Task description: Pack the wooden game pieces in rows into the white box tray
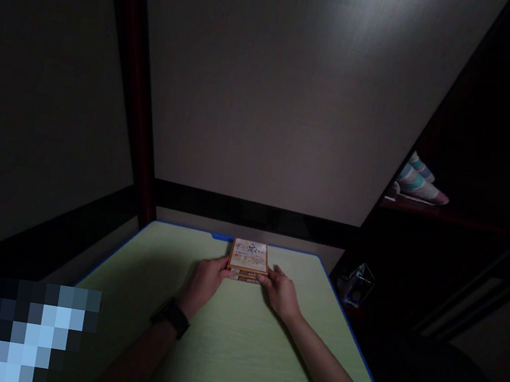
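Two flat boxes (249, 257) with orange-brown edges lie stacked near the far edge of a pale green table (230, 353). Dark writing and a faint picture cover the top one. My left hand (206, 279), with a dark band on its wrist, grips the left side of the stack, its thumb at the near left corner. On the opposite side my right hand (282, 292) holds the right edge, thumb at the near right corner. The fingers behind the boxes are partly hidden.
Beyond the table stands a grey panel (268, 103) with a black lower band. A dark red post (133, 71) rises at the left. Striped cloth (422, 181) lies on a dark shelf at the right, with a shiny clear package (358, 285) lower down.
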Action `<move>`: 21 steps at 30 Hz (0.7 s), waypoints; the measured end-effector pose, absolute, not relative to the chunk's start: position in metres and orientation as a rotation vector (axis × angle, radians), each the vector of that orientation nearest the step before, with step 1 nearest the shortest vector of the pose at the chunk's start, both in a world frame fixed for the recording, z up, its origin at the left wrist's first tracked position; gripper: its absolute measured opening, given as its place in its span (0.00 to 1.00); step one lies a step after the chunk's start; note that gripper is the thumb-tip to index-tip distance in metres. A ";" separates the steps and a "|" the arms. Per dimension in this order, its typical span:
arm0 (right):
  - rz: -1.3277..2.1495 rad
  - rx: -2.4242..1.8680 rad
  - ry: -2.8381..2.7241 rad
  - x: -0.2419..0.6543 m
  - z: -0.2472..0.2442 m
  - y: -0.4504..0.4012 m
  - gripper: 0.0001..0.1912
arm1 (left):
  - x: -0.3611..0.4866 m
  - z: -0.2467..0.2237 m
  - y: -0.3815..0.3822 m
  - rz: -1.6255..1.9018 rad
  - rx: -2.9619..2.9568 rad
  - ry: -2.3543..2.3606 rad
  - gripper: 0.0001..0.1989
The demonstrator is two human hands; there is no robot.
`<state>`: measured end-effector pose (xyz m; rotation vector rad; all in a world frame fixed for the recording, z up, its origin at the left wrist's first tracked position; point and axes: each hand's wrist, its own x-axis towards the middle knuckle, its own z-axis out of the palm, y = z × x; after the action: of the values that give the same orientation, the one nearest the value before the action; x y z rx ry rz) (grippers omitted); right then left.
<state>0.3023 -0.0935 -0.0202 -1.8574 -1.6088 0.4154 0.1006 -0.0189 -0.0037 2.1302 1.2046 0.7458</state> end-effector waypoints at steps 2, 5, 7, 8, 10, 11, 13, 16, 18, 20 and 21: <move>0.420 -1.876 -1.609 0.302 -0.020 -0.094 0.21 | 0.101 -0.005 -0.019 0.733 2.131 1.224 0.21; 0.444 -1.854 -1.599 0.303 -0.021 -0.094 0.21 | 0.100 -0.009 -0.016 0.764 2.090 1.156 0.22; 0.469 -1.809 -1.612 0.306 -0.021 -0.095 0.22 | 0.097 -0.012 -0.013 0.778 2.054 1.089 0.22; 0.466 -1.797 -1.620 0.308 -0.020 -0.097 0.24 | 0.095 -0.012 -0.013 0.781 2.047 1.089 0.22; 0.397 -1.824 -1.624 0.312 -0.016 -0.104 0.27 | 0.088 -0.009 -0.015 0.791 2.075 1.179 0.24; 0.335 -1.857 -1.624 0.314 -0.014 -0.109 0.27 | 0.084 -0.005 -0.017 0.794 2.110 1.263 0.24; 0.184 -1.946 -1.619 0.318 -0.010 -0.122 0.22 | 0.077 0.004 -0.024 0.780 2.214 1.438 0.18; 0.017 -2.070 -1.664 0.319 -0.008 -0.142 0.17 | 0.070 0.014 -0.035 0.560 2.380 1.641 0.09; -0.024 -2.102 -1.750 0.316 -0.011 -0.152 0.19 | 0.070 0.014 -0.040 0.428 2.469 1.643 0.13; -0.026 -2.103 -1.853 0.311 -0.014 -0.156 0.17 | 0.072 0.010 -0.044 0.369 2.532 1.588 0.14; -0.026 -2.108 -1.892 0.309 -0.014 -0.156 0.17 | 0.073 0.007 -0.046 0.351 2.557 1.561 0.15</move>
<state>0.3087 -0.1562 -0.0144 -2.1084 -1.8923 -0.0258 0.0733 -0.0459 0.0067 2.5566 1.5610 0.3508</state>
